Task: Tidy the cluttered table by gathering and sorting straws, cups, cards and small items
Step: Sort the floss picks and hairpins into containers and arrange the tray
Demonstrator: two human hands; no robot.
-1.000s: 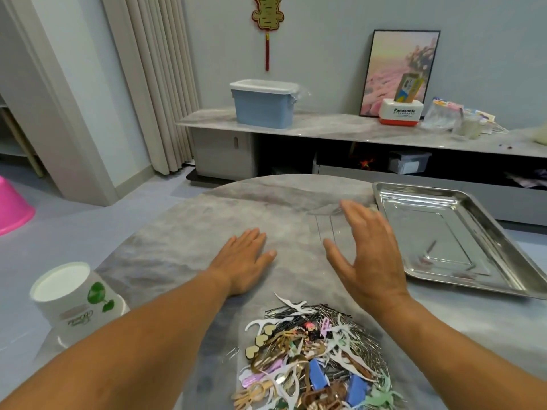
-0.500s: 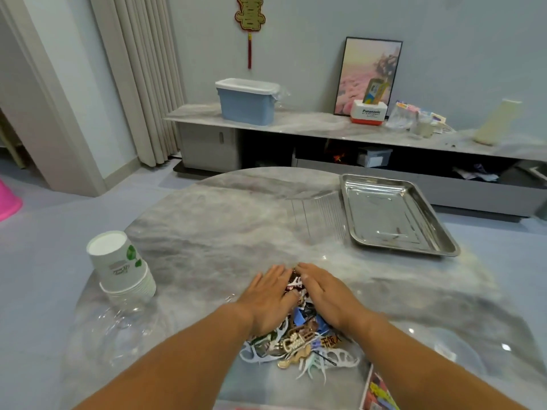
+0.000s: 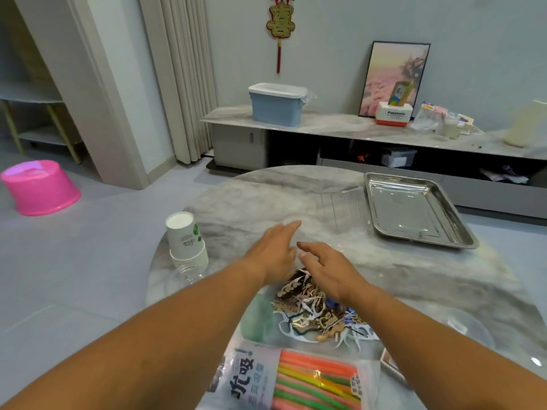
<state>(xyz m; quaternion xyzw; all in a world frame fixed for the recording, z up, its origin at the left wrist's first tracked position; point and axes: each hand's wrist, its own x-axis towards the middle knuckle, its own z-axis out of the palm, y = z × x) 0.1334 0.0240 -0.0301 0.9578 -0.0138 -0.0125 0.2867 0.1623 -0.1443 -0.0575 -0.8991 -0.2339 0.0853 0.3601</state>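
A heap of small cut-out decorations and pins (image 3: 318,313) lies on the round marble table (image 3: 236,208). My left hand (image 3: 273,253) hovers just beyond the heap with straight fingers and holds nothing. My right hand (image 3: 328,269) is beside it, fingers relaxed and spread over the heap's far edge. A bag of coloured straws (image 3: 299,380) lies at the near edge. A stack of paper cups (image 3: 185,238) stands upside down at the left on clear plastic cups (image 3: 186,269). A card deck corner (image 3: 392,365) shows under my right forearm.
A steel tray (image 3: 414,211) sits at the table's far right, with a clear ridged sheet (image 3: 344,207) beside it. A pink tub (image 3: 40,187) stands on the floor at left. Behind is a low cabinet with a blue bin (image 3: 276,105).
Both hands were pressed together on the heap half a second ago; now they have lifted and moved slightly forward, apart. The view has tilted, bringing the straw bag into sight.
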